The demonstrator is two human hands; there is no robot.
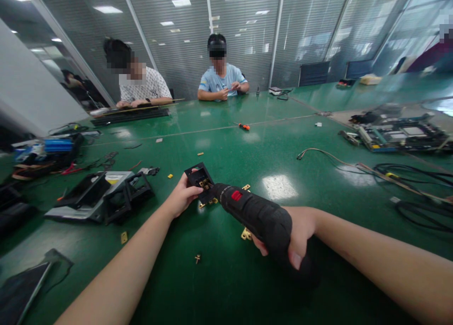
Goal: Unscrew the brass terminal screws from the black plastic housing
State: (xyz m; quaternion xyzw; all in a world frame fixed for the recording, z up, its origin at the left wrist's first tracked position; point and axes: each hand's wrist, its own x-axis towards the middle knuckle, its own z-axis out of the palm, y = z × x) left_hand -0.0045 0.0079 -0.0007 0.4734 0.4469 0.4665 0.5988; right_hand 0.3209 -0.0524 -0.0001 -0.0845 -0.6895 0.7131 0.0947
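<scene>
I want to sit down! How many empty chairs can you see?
2: one dark chair past the green table's far side, a second chair just right of it. Others may be hidden.

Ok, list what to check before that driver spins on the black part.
1. Left hand grips the black part: ok.
2. Right hand wrapped round the electric screwdriver: ok.
3. Bit seated on a screw: cannot tell, the tip is hidden at the part.
4. Fingers clear of the bit: not ok, they lie right beside it.
5. Loose brass pieces out of the way: not ok, several lie on the table beneath the driver.
</scene>
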